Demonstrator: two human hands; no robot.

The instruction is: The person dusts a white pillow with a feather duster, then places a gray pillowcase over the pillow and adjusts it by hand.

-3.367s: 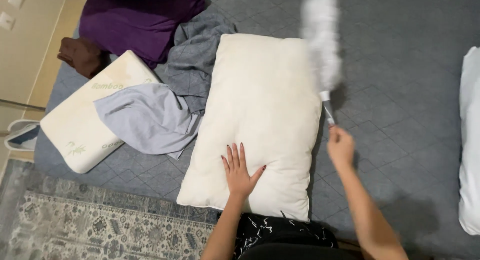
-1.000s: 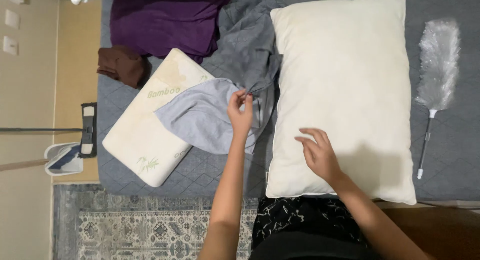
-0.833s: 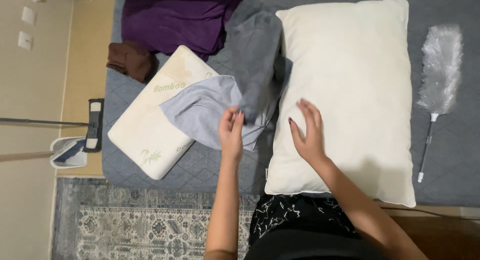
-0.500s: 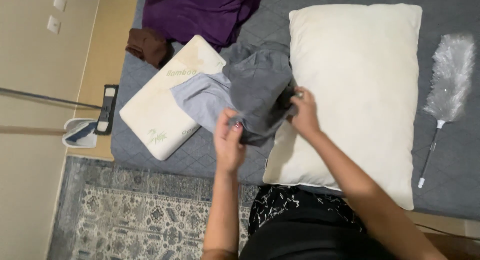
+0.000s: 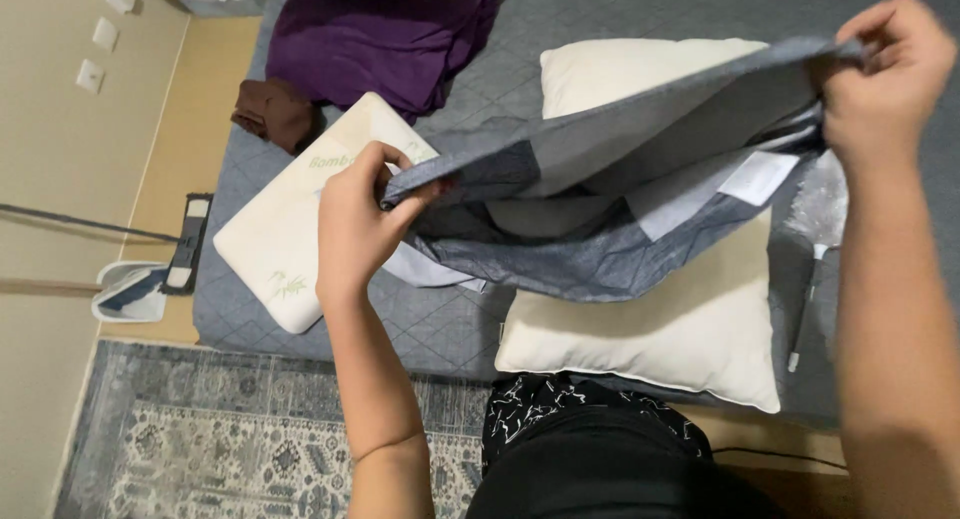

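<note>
At mid-frame the left hand [image 5: 352, 229] pinches one edge of a grey pillowcase [image 5: 600, 214], its grip closed; at upper right the right hand [image 5: 880, 74] clamps the other edge. Beyond lies a cream pillow [image 5: 690, 324] on the grey bed [image 5: 440, 329].

the grey pillowcase [image 5: 600, 229], stretched across the middle of the frame, covers the centre of the cream pillow [image 5: 660, 329] — only its top edge and lower part show. the duster [image 5: 815, 219] at right is largely behind the pillowcase and the right hand [image 5: 880, 79]; its head is blurred. the foam pillow [image 5: 290, 229] is partly hidden by the left hand [image 5: 355, 229]. the purple cloth [image 5: 380, 39] is cut off by the top edge. the mop [image 5: 185, 249] handle runs out at the left edge — its full length cannot be told. the right forearm leaves the frame at lower right.
</note>
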